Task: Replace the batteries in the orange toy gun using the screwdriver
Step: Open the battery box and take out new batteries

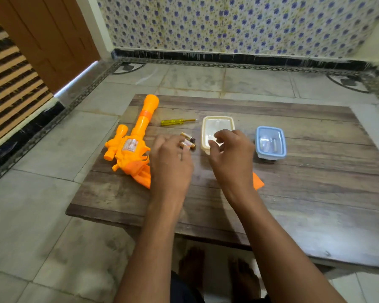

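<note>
Batteries (188,141) at left hand (171,162) fingertips, possibly touching

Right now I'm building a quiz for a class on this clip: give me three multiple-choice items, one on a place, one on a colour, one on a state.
1. Where does the screwdriver lie?
A. between the toy gun's barrel and the cream box
B. inside the blue box
C. on the floor

2. What colour is the screwdriver's handle?
A. red
B. yellow
C. black

3. What is the state of the cream box?
A. shut with a lid
B. tipped on its side
C. open at the top

Answers:
1 A: it rests on the table right of the toy gun and left of the cream box.
2 B: the see-through handle is yellow.
3 C: its inside shows, with the right hand over its near edge; the blue box stands apart to the right.
</note>
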